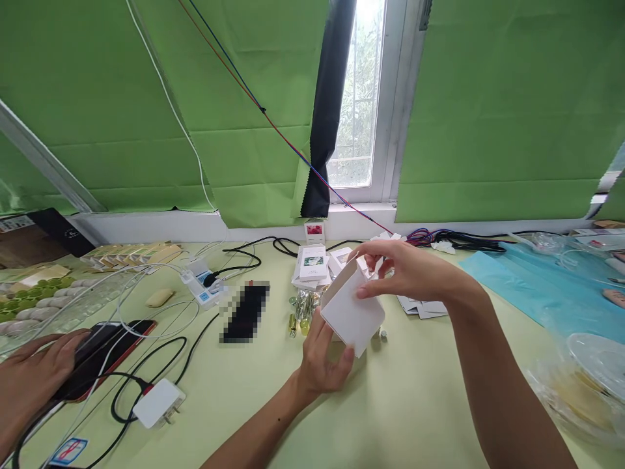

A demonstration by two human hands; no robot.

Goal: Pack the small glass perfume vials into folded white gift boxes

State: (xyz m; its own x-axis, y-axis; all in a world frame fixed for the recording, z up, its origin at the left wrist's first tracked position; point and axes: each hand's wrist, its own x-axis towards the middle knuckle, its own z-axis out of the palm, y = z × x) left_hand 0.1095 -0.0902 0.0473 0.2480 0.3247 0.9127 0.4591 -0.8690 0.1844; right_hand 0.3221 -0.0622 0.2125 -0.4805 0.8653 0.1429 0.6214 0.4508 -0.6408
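White box (355, 314), apparently open-topped, in the grip of both hands (318, 359) (398, 268), interior unclear.

To your left, a white charger (159, 402) lies on the surface (415, 417), nearer you than a white power strip (201, 288). Green curtains (508, 111) hang in front of you beside a window (356, 111), and a blue sheet (517, 286) spreads at your right.

White box (355, 316): most of interior out of sight.
Forearms (261, 426): cut by lower edge.
Dark item (245, 312): pixelated; identity unclear.
Co-worker's hand (43, 361): wrist side cut by left edge; hides part of phone (117, 352).
White packets (312, 264): print too small to read.
Clear tub (598, 365): cut by right edge.
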